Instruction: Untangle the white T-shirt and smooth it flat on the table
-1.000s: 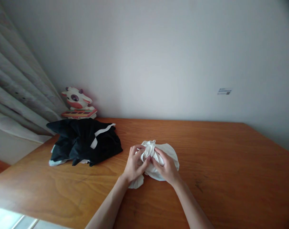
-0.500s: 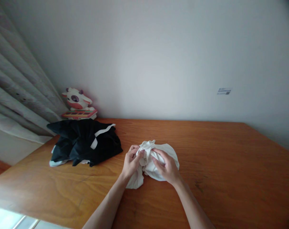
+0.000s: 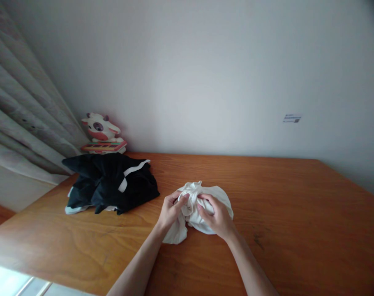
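A bunched white cloth (image 3: pixel 221 196), maybe a garment, lies crumpled on the wooden table in front of me. My left hand (image 3: pixel 171 209) pinches its gathered folds from the left, thumb on top. From the right, my right hand (image 3: pixel 216 216) grips the same folds between thumb and fingers. Between the hands the fabric is twisted and looped. One loose part hangs below my left hand and rests on the tabletop. Some of my fingertips are hidden in the folds, and the cloth's exact kind cannot be made out.
A heap of black fabric (image 3: pixel 109 181) with a white strip lies to the left on the wooden table (image 3: pixel 292 222). Behind it stands a cow-shaped toy (image 3: pixel 100 128) with a keyboard base. A curtain (image 3: pixel 26 111) hangs at the left; a wall closes off the back.
Both hands keep their hold on the white cloth, with only slight finger movement in the folds. The whole view has shifted a little.
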### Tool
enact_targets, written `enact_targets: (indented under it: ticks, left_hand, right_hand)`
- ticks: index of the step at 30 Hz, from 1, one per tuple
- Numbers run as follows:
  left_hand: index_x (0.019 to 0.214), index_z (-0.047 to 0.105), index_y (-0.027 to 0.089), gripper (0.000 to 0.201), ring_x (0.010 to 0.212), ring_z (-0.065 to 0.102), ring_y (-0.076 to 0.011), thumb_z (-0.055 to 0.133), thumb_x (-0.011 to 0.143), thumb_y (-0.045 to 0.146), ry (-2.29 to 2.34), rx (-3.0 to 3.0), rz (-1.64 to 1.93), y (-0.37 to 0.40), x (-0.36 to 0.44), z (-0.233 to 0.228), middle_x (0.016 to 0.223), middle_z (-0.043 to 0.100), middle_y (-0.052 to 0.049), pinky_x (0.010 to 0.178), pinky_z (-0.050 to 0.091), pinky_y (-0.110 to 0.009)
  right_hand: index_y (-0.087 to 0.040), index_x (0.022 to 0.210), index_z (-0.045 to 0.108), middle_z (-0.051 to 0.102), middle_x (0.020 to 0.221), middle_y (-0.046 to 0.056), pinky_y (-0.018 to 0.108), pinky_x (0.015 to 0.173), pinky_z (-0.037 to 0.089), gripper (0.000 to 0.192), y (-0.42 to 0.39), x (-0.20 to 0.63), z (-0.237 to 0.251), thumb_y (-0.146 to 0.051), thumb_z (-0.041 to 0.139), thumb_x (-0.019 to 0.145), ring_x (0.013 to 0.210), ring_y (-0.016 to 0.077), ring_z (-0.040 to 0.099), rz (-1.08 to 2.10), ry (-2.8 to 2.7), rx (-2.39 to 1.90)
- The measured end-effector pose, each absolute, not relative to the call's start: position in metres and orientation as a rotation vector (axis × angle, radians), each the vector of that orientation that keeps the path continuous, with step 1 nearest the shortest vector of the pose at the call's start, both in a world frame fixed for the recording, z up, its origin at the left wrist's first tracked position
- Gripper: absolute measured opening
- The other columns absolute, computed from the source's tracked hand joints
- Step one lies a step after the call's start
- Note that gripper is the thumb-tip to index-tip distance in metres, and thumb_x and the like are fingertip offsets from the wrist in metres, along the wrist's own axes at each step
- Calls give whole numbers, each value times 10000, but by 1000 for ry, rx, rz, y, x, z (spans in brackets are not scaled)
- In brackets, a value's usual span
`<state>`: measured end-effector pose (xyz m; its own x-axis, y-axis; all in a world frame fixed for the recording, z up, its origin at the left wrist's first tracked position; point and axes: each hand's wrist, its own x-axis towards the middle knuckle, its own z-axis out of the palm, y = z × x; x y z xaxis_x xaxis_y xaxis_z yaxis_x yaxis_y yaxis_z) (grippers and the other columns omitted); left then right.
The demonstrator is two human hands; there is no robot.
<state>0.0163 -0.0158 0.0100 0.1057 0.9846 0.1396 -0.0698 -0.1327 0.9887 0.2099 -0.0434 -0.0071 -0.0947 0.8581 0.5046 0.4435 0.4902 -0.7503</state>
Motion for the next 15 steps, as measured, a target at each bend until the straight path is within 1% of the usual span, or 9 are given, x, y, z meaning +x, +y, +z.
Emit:
enact_targets:
  ticks: [2,5,10,15]
  left_hand:
    - [767,786,136,422,695,556,-173,816,786,557,1010,1297,1221,-16,16,9,728,673,-54,686,432,-272]
    - [764,784,132,445,692,569,-181,824,769,575,1003,1273,1195,-16,16,8,742,693,-69,675,439,-275]
    - [807,788,134,452,681,566,-171,794,800,585,1006,1320,1177,-15,15,7,757,696,-74,649,439,-261]
    - [764,762,133,433,649,534,-154,774,828,562,1011,1401,1146,-15,15,6,705,653,-53,630,416,-254]
  right_hand:
    - [-255,1162,658,783,1095,59,376,887,589,254,-43,208,-7,-324,632,920,986,246,745,498,-1734,-1139]
    - [-257,1153,656,786,1079,54,380,870,587,252,-43,206,-7,-311,633,908,971,249,745,489,-1725,-1171]
    - [-260,1158,658,783,1094,55,384,862,583,290,-42,207,-9,-313,681,874,978,257,743,518,-1715,-1199]
    - [-250,1166,652,781,1082,54,389,853,576,332,-42,207,-11,-291,707,841,963,259,740,507,-1731,-1185]
